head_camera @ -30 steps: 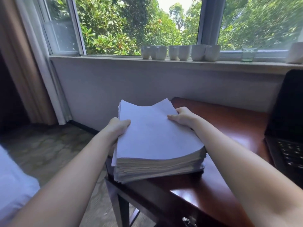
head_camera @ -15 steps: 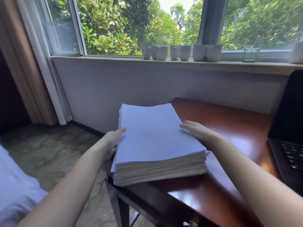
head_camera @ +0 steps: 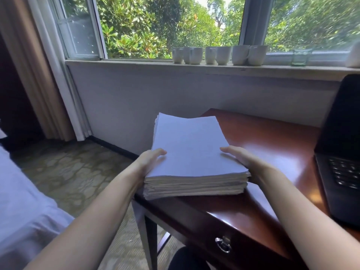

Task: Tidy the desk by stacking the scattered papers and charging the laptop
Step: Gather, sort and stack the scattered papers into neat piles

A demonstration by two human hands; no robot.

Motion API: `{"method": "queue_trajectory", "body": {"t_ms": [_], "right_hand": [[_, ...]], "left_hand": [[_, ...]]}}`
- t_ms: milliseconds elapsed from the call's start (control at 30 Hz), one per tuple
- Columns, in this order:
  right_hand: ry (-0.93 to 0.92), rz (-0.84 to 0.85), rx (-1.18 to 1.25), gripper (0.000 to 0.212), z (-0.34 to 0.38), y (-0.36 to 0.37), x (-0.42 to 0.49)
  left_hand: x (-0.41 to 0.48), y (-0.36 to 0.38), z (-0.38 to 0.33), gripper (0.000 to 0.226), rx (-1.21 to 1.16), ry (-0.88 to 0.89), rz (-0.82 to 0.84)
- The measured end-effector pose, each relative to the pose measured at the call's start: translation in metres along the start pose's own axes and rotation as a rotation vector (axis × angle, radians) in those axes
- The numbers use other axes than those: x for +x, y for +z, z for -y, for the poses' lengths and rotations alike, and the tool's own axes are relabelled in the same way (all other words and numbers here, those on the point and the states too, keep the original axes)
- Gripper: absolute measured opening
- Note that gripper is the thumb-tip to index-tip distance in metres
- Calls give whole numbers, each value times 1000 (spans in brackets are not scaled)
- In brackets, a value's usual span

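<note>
A thick stack of white papers (head_camera: 192, 149) lies on the left corner of the dark red wooden desk (head_camera: 272, 145), its left edge slightly over the desk's side. My left hand (head_camera: 150, 159) presses against the stack's left side near the front corner, thumb lying on the top sheet, fingers hidden behind the pile. My right hand (head_camera: 243, 158) lies along the stack's right side, thumb on top. A black laptop (head_camera: 342, 172) stands with its lid up at the right edge of the view. No charger or cable is in view.
White mugs (head_camera: 218, 54) and a small glass (head_camera: 300, 57) line the window sill behind the desk. A drawer pull (head_camera: 223, 244) sits on the desk's front. A curtain (head_camera: 35, 75) hangs at the left, and white bedding (head_camera: 23, 201) fills the lower left.
The lifted top sheets have settled flat. Both hands slid back along the stack's sides toward its front corners, and my thumbs now lie on the top sheet.
</note>
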State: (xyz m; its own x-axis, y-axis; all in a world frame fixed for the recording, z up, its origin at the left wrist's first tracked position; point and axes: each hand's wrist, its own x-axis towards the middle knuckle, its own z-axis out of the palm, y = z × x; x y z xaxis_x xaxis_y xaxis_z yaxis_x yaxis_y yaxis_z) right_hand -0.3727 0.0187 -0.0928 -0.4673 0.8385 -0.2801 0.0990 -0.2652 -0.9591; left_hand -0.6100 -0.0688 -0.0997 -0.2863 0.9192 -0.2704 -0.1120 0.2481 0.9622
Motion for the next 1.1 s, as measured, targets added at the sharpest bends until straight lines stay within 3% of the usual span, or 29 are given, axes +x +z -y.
{"method": "queue_trajectory", "body": {"t_ms": [100,233,700,867,1000,1100], "right_hand": [[-65,4,25,18,-7,7,-3],[-107,-17,-1,12,-7,12,-7],[-68,-124,76,12,0,10,-3],[-116,-336,24,30,-4,6,8],[-162,-419,113,33,-7,0,16],[-177,-492,125,30,-7,-9,22]], "left_hand": [[-4,-6,-2,29,-29,-49,31],[-7,-15,-10,27,110,-78,50],[23,-19,-24,24,290,-16,54],[54,-14,-25,37,342,35,142],[77,-2,-33,50,430,57,216],[94,11,-37,38,474,91,279]]}}
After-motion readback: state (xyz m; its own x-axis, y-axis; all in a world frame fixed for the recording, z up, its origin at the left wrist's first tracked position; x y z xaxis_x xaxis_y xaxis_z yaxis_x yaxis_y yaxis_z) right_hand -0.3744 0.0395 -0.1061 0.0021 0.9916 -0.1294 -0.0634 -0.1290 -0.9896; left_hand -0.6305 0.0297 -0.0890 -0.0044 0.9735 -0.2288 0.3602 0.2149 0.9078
